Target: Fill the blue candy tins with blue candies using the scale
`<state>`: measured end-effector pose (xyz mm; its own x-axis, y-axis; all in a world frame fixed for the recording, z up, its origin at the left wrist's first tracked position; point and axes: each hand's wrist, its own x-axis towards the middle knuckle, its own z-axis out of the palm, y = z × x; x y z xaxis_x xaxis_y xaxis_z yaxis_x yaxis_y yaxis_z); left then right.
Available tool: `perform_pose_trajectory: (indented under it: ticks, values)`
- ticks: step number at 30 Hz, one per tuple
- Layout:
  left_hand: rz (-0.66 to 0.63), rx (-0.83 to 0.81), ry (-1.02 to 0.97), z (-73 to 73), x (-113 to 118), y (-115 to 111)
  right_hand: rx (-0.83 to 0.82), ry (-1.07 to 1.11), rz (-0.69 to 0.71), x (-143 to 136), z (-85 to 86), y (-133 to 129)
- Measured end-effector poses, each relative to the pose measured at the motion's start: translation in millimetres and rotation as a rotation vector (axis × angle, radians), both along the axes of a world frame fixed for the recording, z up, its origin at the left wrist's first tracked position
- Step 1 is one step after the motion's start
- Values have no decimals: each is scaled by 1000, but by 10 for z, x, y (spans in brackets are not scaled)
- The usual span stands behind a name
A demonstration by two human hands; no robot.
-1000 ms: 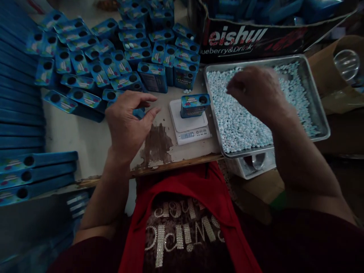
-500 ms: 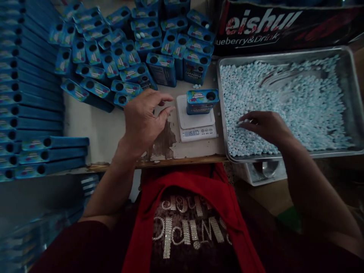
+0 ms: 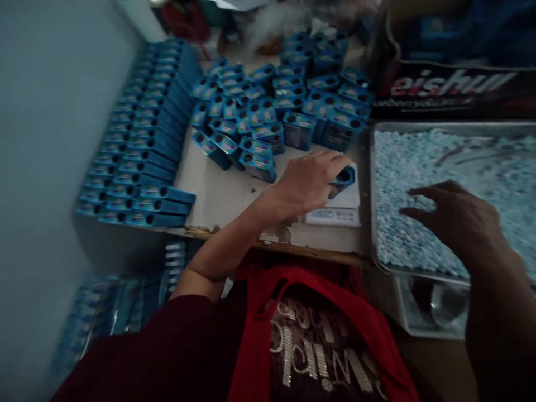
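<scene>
A metal tray [image 3: 371, 184] of pale blue candies [image 3: 422, 167] fills the right side, my right hand [image 3: 456, 223] spread open over them, holding nothing. On the small scale [image 3: 337, 212] left of it, my left hand [image 3: 307, 181] closes around a blue tin [image 3: 344, 177].

- The left hand [image 3: 307, 181] is closed around a blue tin [image 3: 343, 177] standing on a small white scale [image 3: 338, 209], near the desk's [image 3: 218, 195] front edge.
- The right hand [image 3: 454, 218] hovers with fingers spread over pale blue candies [image 3: 419, 167] in a metal tray [image 3: 371, 184], which overhangs the front edge at the desk's right side.
- Loose blue tins [image 3: 272, 106], round holes up, crowd the desk's back half.
- Neat rows of flat tins [image 3: 142, 151] line the left edge.
- A dark printed carton [image 3: 452, 89] stands behind the tray.
</scene>
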<state>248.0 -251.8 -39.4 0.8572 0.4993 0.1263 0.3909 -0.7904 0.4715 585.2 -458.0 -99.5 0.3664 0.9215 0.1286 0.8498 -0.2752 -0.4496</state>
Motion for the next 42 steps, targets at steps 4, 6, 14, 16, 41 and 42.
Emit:
perform_pose_trajectory:
  ticks: [4, 6, 14, 16, 41, 42]
  values:
    - [277, 42, -79, 401, -1466, 291, 87, 24, 96, -338, 90, 258]
    - [516, 67, -43, 536, -2180, 481, 88, 159, 235, -736, 153, 529]
    - [483, 46, 67, 188, -3336, 1201, 263, -45, 715, -2339, 398, 2093]
    - [411, 26, 128, 15, -3444, 1253, 168, -208, 830, -2488, 515, 2357]
    - [531, 447, 156, -235, -3156, 728, -472, -523, 395, -1812, 1220, 1472]
    - [515, 461, 143, -195, -3060, 692, -481, -502, 277, -1720, 1169, 1382]
